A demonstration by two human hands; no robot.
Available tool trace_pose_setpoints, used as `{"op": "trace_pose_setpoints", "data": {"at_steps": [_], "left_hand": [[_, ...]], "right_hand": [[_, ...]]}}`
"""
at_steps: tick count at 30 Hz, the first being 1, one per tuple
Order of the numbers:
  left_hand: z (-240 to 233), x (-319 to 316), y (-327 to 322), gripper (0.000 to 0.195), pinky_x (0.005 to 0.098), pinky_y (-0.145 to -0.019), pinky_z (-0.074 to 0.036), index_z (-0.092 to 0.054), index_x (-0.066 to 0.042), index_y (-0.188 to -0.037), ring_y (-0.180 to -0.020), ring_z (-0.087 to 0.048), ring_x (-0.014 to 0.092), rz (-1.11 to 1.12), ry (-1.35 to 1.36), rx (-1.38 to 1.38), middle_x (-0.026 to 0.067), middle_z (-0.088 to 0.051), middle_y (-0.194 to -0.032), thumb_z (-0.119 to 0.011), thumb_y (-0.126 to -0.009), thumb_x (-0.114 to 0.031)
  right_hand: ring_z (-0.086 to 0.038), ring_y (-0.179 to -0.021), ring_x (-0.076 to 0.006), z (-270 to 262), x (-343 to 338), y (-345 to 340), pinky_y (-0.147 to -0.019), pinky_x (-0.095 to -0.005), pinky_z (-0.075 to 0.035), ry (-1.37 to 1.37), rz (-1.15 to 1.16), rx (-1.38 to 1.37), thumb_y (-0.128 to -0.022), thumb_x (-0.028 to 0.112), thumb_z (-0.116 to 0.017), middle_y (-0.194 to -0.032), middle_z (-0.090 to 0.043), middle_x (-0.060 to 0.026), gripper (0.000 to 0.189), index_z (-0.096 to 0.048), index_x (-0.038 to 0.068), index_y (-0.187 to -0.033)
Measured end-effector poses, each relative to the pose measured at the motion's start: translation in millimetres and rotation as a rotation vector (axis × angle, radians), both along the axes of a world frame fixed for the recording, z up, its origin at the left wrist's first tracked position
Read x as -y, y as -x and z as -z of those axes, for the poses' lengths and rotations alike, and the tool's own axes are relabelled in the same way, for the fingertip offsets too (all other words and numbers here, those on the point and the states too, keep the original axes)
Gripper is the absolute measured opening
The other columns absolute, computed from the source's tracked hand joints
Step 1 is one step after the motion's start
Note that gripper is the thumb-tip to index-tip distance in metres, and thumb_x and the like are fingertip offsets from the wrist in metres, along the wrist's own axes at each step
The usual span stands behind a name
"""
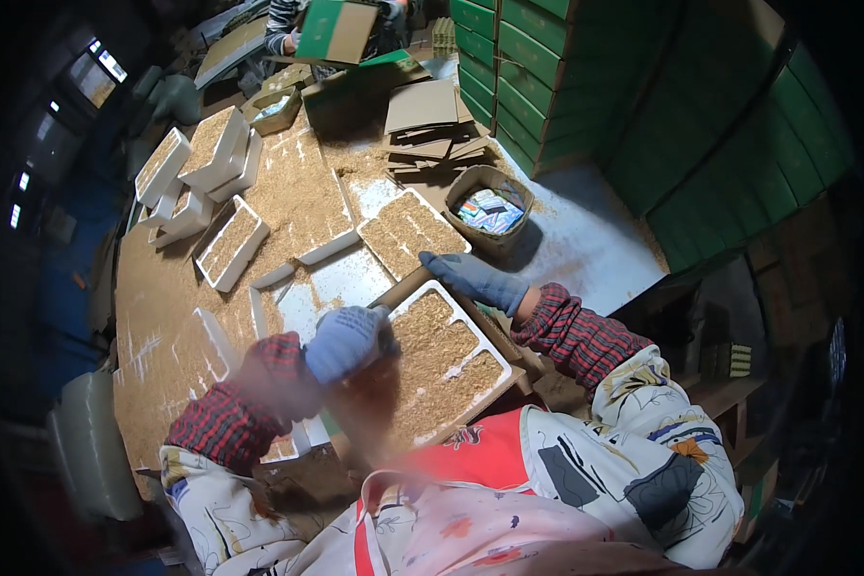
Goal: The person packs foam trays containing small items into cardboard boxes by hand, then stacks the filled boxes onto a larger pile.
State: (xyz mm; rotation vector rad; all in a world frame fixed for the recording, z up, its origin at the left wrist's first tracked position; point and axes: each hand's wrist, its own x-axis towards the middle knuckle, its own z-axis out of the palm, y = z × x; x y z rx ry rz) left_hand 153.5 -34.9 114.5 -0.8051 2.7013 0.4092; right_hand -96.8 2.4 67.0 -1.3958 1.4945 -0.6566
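A white foam tray (pixel 446 360) packed with wood shavings lies right in front of me, with cardboard box edges (pixel 401 290) along its far and right sides. My left hand (pixel 347 344), in a pale knitted work glove, is curled at the tray's far left corner; its fingertips are hidden, so a grip cannot be made out. My right hand (pixel 479 279), in a blue-grey glove, lies flat with straight fingers over the box's far right corner. Just beyond it sits a second shavings-filled foam tray (pixel 412 232).
An open container (pixel 491 209) of printed packets stands beyond my right hand, near stacked cardboard sheets (pixel 425 119). Green boxes (pixel 529 68) rise high on the right. More foam trays (pixel 230 241) are piled at left. Across the table a person (pixel 282 29) handles a green-and-brown cardboard piece (pixel 336 32).
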Motion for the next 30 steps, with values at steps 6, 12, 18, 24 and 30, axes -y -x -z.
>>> {"op": "trace_pose_setpoints", "data": {"at_steps": [6, 12, 18, 24, 30], "left_hand": [[-5.7, -53.3, 25.5, 0.067, 0.0394, -0.073, -0.052, -0.043, -0.001, -0.13, -0.09, -0.063, 0.029, -0.016, 0.294, 0.166, 0.0136, -0.059, -0.107, -0.062, -0.083, -0.046], [17.2, -57.2, 8.4, 0.066, 0.0409, -0.087, -0.05, -0.047, -0.008, -0.132, -0.103, -0.06, 0.032, -0.026, -0.06, 0.055, 0.0179, -0.057, -0.12, -0.061, -0.084, -0.051], [-45.4, 75.4, 91.3, 0.023, 0.0308, -0.075, -0.054, -0.069, -0.005, -0.104, -0.083, -0.069, 0.022, -0.213, -0.093, -0.474, 0.0118, -0.071, -0.094, -0.065, -0.089, -0.021], [47.7, 258.2, 191.0, 0.097, 0.052, -0.107, -0.029, -0.025, -0.018, -0.147, -0.134, -0.032, 0.035, -0.076, 0.494, -0.263, 0.0162, -0.033, -0.146, -0.074, -0.072, -0.055], [89.4, 298.4, 332.8, 0.119, 0.0589, -0.113, -0.011, -0.009, -0.019, -0.152, -0.143, -0.012, 0.039, -0.191, 0.461, -0.151, 0.0148, -0.012, -0.157, -0.077, -0.064, -0.062]], "right_hand": [[-0.058, -0.079, -0.0233, 11.2, 12.4, 19.9, -0.078, -0.0335, -0.047, 0.017, -0.09, 0.185, -0.09, 0.071, -0.036, -0.085, -0.061, -0.0141, 0.078, -0.063, -0.001, -0.101], [-0.052, -0.115, -0.0268, 90.9, 100.4, 138.3, -0.093, -0.0454, -0.039, 0.148, -0.013, -1.059, -0.084, 0.03, -0.059, -0.121, -0.058, -0.012, 0.036, -0.061, 0.011, -0.114], [-0.063, -0.09, -0.031, 91.3, 89.9, 162.9, -0.08, -0.042, -0.047, 0.544, 0.333, -0.583, -0.086, 0.024, -0.056, -0.092, -0.067, -0.0118, 0.021, -0.067, 0.007, -0.092], [-0.057, -0.107, -0.0343, -26.6, -11.6, 39.8, -0.092, -0.0464, -0.045, 1.021, -0.28, 0.087, -0.083, 0.024, -0.064, -0.114, -0.06, -0.0178, 0.031, -0.059, 0.006, -0.108], [-0.039, -0.127, -0.0396, 16.4, -47.7, 25.5, -0.105, -0.0561, -0.029, 0.883, -0.225, 0.131, -0.081, 0.034, -0.062, -0.132, -0.046, -0.0185, 0.051, -0.053, 0.01, -0.126]]}}
